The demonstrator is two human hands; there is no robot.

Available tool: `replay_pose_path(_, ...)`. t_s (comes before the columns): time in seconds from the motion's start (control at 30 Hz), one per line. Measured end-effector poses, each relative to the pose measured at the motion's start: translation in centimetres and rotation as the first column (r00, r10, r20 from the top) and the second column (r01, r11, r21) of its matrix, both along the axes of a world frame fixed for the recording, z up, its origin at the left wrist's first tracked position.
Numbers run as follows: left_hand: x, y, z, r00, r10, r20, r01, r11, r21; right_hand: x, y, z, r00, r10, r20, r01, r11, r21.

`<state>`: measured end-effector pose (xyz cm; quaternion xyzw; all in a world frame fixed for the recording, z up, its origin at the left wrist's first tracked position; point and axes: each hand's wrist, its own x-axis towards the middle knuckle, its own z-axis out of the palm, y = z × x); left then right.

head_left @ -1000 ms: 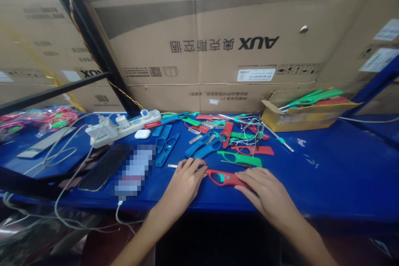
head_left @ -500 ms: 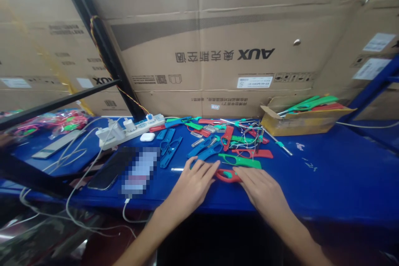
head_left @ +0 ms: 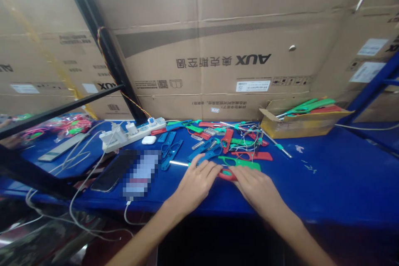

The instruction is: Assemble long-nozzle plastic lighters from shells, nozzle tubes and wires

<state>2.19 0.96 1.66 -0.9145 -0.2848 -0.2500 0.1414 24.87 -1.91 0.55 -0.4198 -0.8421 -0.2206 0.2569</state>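
Note:
Near the front edge of the blue table (head_left: 330, 174), my left hand (head_left: 199, 176) and my right hand (head_left: 254, 183) are closed on one red lighter (head_left: 227, 174). Its metal tube (head_left: 178, 163) points out to the left, past my left fingers. The fingers cover much of the red body. Just behind my hands lies a green handle piece (head_left: 246, 163). Blue casing pieces (head_left: 171, 149) are left of it, and a red casing piece (head_left: 260, 156) is to the right. Thin wires (head_left: 246, 146) and metal parts are heaped further back.
An open cardboard box (head_left: 299, 128) with green and red lighters stands at the back right. On the left are a white power strip (head_left: 137, 133), a white earphone case (head_left: 149, 140), phones (head_left: 114, 170), cables and a black metal frame (head_left: 109, 50). Another person's hand (head_left: 9, 135) shows at the far left.
Both hands have closed in around the red lighter, the right one moving left, so less of its body shows. More of the metal tube is visible. The camera view has shifted slightly.

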Motion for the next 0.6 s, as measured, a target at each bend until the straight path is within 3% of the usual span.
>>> replay_pose_path(0.2,0.4,0.4,-1.1,0.999,0.000,-0.033,-0.001,1.000,-0.022,-0.4,0.3,-0.7,0.997,0.018,-0.081,-0.024,0.997,-0.077)
replay_pose_path(0.3,0.0,0.4,-0.9,0.998,-0.040,0.041,0.044,0.995,-0.089,0.5,0.0,-0.4,0.988,0.069,-0.140,-0.082,0.992,-0.091)
replay_pose_path(0.43,-0.5,0.9,-0.3,0.991,0.031,0.128,-0.015,0.992,-0.126,2.9,-0.2,0.0,0.975,0.033,-0.218,-0.063,0.990,-0.130)
replay_pose_path(0.6,0.3,0.7,-0.3,0.999,0.038,0.011,-0.037,0.992,-0.118,4.6,-0.3,-0.2,0.981,-0.005,-0.193,-0.020,0.992,-0.123)
